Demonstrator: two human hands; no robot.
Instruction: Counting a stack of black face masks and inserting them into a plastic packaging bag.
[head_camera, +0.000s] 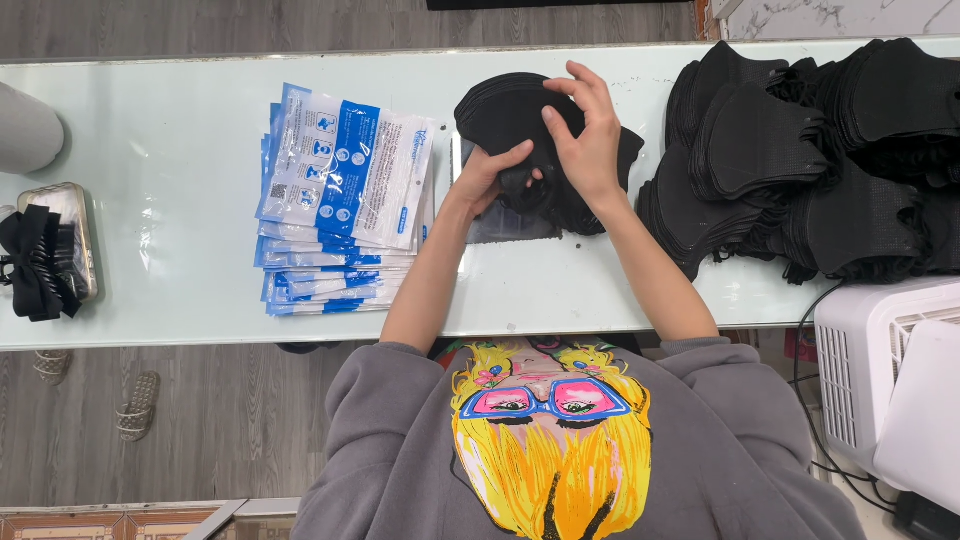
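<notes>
Going from my far left, I see a small metal tray (72, 215) carrying a bundle of black straps (35, 262), well apart from my fingers. Nearer, just to the left of my left hand (487, 172), lies a fanned stack of flat blue-and-white printed plastic pouches (340, 200) on the pale glossy bench (170, 150); I cannot count them exactly, though it looks like well over ten. Under my fingers sits a small pile of black folded fabric face masks (505, 110), resting partly on a dark flat sheet, and I cannot tell how many masks are in it. My left hand is curled underneath, thumb pinching the lower edge of the top mask, while my right hand (588, 135) lies over the pile with fingers bent and thumb pressed down, so both are gripping the masks. I judge them very light, soft and floppy, not fragile, liable to slide off one another, so a hold along the folded edge or the centre seam seems best. To the right of my right hand several heaped stacks of the same black masks (800, 150) fill the bench, dozens at least, too many to count. A white ribbed appliance (860, 370) stands at the far right, below the bench edge.
</notes>
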